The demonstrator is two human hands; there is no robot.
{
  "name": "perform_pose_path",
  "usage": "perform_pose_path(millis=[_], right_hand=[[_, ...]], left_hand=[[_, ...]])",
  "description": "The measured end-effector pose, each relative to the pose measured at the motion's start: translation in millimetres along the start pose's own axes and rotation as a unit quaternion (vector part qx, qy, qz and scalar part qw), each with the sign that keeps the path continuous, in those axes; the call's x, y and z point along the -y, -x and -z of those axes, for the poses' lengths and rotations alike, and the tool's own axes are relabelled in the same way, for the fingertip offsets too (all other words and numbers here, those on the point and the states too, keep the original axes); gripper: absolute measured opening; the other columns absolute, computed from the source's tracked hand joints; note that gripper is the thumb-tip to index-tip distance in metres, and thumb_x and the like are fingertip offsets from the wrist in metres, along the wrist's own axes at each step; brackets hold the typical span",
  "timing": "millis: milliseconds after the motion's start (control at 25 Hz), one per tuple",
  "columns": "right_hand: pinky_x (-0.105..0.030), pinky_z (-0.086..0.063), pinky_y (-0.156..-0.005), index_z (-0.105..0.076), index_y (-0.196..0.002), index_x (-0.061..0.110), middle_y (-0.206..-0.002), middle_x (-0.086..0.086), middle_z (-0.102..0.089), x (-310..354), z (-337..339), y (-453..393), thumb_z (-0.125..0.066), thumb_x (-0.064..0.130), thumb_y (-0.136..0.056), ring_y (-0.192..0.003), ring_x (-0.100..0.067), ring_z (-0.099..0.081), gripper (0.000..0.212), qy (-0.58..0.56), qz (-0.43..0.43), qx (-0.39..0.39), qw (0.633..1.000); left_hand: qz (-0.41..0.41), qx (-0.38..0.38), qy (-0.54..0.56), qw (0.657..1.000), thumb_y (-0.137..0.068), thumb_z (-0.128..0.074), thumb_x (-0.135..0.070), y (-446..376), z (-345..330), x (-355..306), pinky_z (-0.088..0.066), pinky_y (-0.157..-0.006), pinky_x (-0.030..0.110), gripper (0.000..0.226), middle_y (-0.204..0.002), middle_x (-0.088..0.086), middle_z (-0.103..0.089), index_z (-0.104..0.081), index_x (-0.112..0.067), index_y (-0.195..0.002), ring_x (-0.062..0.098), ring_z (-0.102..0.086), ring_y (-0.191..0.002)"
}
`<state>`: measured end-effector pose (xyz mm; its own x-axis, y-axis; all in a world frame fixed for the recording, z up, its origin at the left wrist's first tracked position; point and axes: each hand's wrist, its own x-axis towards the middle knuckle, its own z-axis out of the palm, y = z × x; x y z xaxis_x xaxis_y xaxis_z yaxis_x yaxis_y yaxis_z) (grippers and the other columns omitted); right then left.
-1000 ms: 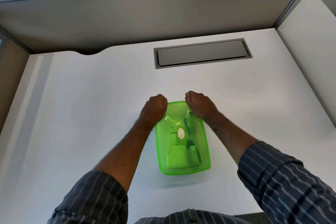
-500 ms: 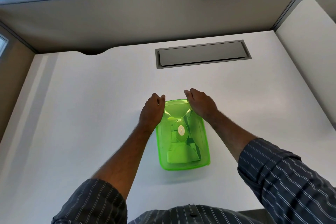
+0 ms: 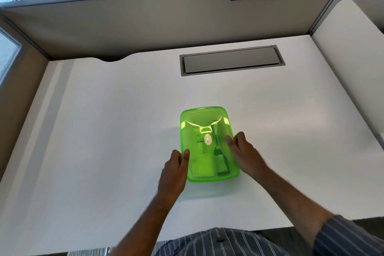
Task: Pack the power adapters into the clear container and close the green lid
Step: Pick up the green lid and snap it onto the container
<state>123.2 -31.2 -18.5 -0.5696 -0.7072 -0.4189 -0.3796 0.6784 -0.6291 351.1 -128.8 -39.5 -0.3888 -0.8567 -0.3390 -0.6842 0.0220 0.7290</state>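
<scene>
Lid (image 3: pixel 205 118) on box (image 3: pixel 232 174), mid-desk (image 3: pixel 104 110), adapters (image 3: pixel 204 165) showing pale through the green. Left hand (image 3: pixel 173 170) against the near-left edge, thumb on the rim; right hand (image 3: pixel 244 151) flat along the right edge, fingers (image 3: pixel 229 139) pressing down. Neither closed around anything. Near corners possibly unseated: uneven pressure could pop the far edge up or skid the box across the smooth desk.

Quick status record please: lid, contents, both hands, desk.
lid: green lid sits on the clear container
contents: power adapters show through the lid
left hand: left hand at the left long edge, thumb on the rim
right hand: right hand at the right long edge, fingers on the lid
desk: white desk, grey hatch shut
</scene>
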Motion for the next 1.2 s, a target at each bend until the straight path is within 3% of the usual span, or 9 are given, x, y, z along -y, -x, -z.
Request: perform_pose_path(millis=[200,280,360,520,680,800,960,1080,1200], right_hand=[[-0.034,-0.047,-0.053,-0.042,-0.076,0.016,-0.053,0.004,-0.052,-31.3,1.1,39.2,-0.042,0.079,-0.088,-0.046,-0.017,-0.063,0.064,-0.036,0.009,0.046,0.998],[-0.033,-0.044,-0.052,-0.045,-0.072,0.013,-0.049,0.002,-0.050,-41.3,-0.7,46.6,-0.050,0.078,-0.086,-0.043,-0.016,-0.060,0.067,-0.053,0.009,0.066,0.996],[-0.032,-0.041,-0.050,-0.047,-0.068,0.012,-0.048,-0.005,-0.052,-47.2,-3.4,50.2,-0.058,0.076,-0.082,-0.043,-0.021,-0.056,0.067,-0.105,0.008,0.082,0.991],[-0.027,-0.033,-0.044,-0.048,-0.062,0.019,-0.055,-0.014,-0.043,-47.0,-5.7,47.6,-0.068,0.067,-0.081,-0.042,-0.024,-0.053,0.054,-0.165,0.006,0.077,0.983],[-0.026,-0.035,-0.041,-0.048,-0.064,0.018,-0.057,-0.014,-0.044,-49.5,-8.6,48.5,-0.067,0.056,-0.089,-0.042,-0.027,-0.057,0.049,-0.189,0.007,0.085,0.978],[-0.025,-0.038,-0.040,-0.054,-0.068,0.012,-0.054,-0.010,-0.053,-47.8,-7.7,52.5,-0.065,0.057,-0.090,-0.045,-0.028,-0.063,0.051,-0.196,0.009,0.094,0.976],[-0.024,-0.041,-0.041,-0.064,-0.076,0.004,-0.057,-0.008,-0.068,-45.4,-10.7,61.9,-0.065,0.053,-0.092,-0.053,-0.028,-0.071,0.052,-0.208,-0.012,0.117,0.971],[-0.024,-0.045,-0.044,-0.069,-0.085,0.001,-0.072,-0.016,-0.076,-40.7,-12.1,70.1,-0.068,0.053,-0.091,-0.062,-0.029,-0.074,0.053,-0.264,-0.051,0.131,0.954],[-0.025,-0.048,-0.047,-0.071,-0.093,-0.001,-0.083,-0.019,-0.078,-37.9,-17.3,78.5,-0.069,0.051,-0.091,-0.067,-0.028,-0.075,0.051,-0.316,-0.071,0.134,0.937]], left_hand=[[-0.002,0.084,0.076,0.994,-0.084,-0.045,-0.086,23.3,2.5,22.1,-0.045,-0.053,0.027,0.071,-0.063,0.006,-0.061,-0.045,-0.015,-0.076,0.014,-0.055,-0.053],[-0.003,0.118,0.106,0.987,-0.078,-0.054,-0.087,26.7,7.0,26.9,-0.044,-0.051,0.020,0.076,-0.066,0.007,-0.070,-0.050,-0.011,-0.077,0.013,-0.064,-0.055],[0.007,0.138,0.134,0.981,-0.078,-0.063,-0.079,28.0,7.6,28.7,-0.044,-0.049,0.024,0.071,-0.068,0.008,-0.073,-0.052,-0.009,-0.076,0.014,-0.067,-0.058],[0.015,0.139,0.157,0.978,-0.080,-0.066,-0.069,27.7,5.9,27.9,-0.043,-0.046,0.027,0.066,-0.067,0.009,-0.073,-0.050,-0.006,-0.076,0.014,-0.065,-0.057],[-0.004,0.150,0.109,0.983,-0.081,-0.063,-0.075,21.2,13.1,26.0,-0.045,-0.050,0.024,0.065,-0.063,0.009,-0.071,-0.053,-0.012,-0.071,0.013,-0.063,-0.054],[-0.013,0.095,0.088,0.991,-0.085,-0.054,-0.078,8.8,18.3,19.7,-0.047,-0.051,0.023,0.067,-0.066,0.007,-0.068,-0.053,-0.012,-0.077,0.014,-0.062,-0.056],[-0.059,-0.022,0.059,0.996,-0.096,-0.069,-0.033,-21.5,22.7,-7.4,-0.051,-0.078,0.036,0.022,-0.106,-0.005,-0.057,-0.053,-0.022,-0.106,0.022,-0.063,-0.083],[-0.140,-0.079,-0.062,0.985,-0.091,-0.074,-0.023,-52.6,27.4,-34.7,-0.041,-0.106,0.042,0.047,-0.133,0.010,-0.053,-0.054,-0.007,-0.130,0.031,-0.055,-0.119],[-0.196,-0.040,-0.185,0.962,-0.093,-0.070,-0.030,-84.8,30.4,-69.6,-0.031,-0.119,0.043,0.059,-0.152,0.014,-0.050,-0.051,-0.005,-0.144,0.037,-0.042,-0.143]])
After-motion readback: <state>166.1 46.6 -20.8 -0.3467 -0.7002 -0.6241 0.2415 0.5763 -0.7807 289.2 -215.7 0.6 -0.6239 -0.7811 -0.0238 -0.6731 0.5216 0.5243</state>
